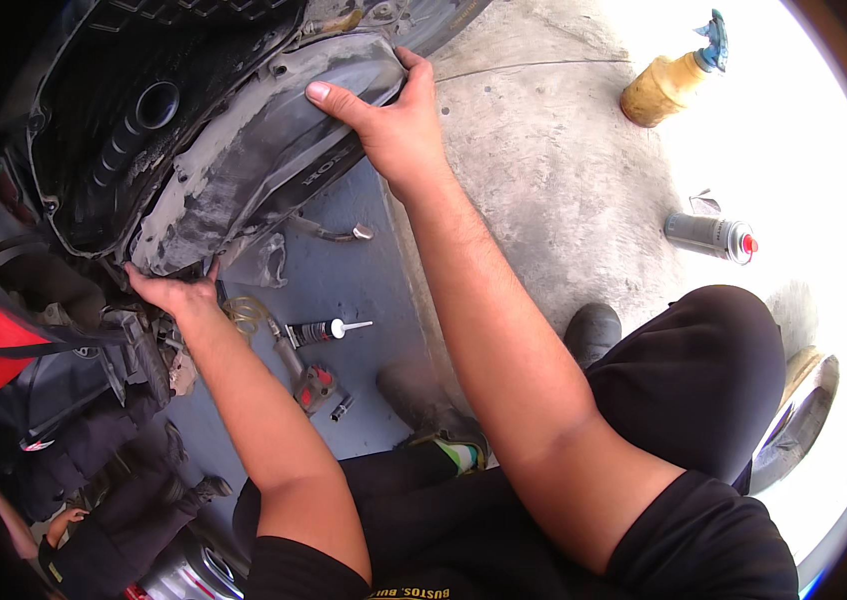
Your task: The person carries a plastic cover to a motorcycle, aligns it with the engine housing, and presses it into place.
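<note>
A long, dusty grey-and-black engine side cover (234, 165) lies slantwise against the side of a scooter or motorcycle. My right hand (394, 125) grips its upper right end, thumb flat on the outer face and fingers curled behind the edge. At the lower left end, my left hand (174, 292) is closed around the rim from below, and its fingertips are partly hidden. Beside the cover, a black plastic housing (94, 110) with a round hole belongs to the machine. Whether the cover touches the engine behind it, I cannot tell.
On the grey-blue floor lie a sealant tube (314, 332) with a white nozzle, a red-and-grey air tool (314, 385) and a socket (342, 408). To the right are a yellow spray bottle (666, 90) and a spray can (709, 236). Another person's dark-clothed legs (134, 520) show lower left.
</note>
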Tool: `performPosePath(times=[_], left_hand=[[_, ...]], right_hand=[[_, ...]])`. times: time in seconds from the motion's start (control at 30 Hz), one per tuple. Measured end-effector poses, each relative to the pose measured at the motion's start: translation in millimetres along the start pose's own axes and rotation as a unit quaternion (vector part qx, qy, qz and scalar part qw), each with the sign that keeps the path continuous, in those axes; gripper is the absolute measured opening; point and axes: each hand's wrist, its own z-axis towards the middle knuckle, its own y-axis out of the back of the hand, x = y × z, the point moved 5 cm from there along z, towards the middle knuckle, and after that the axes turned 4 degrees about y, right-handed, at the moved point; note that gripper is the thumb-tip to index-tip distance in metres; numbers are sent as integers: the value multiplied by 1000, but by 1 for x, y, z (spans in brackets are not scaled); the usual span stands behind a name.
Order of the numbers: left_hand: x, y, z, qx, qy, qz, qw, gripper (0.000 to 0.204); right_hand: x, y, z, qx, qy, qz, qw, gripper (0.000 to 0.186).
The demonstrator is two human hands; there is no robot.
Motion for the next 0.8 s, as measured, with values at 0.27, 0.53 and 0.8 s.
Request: performPosePath(times=[0.27, 0.53, 0.8], left_hand=[[-2, -4, -4, 10, -11, 6, 1000, 81], [2, -3, -1, 3, -2, -3, 1000, 81], [-5, 3, -1, 8, -11, 14, 1000, 83]], right_hand=[[5, 2, 0, -17, 68, 3, 998, 112], [6, 8, 3, -17, 26, 4, 1000, 115], [9, 9, 2, -11, -10, 28, 1000, 122]])
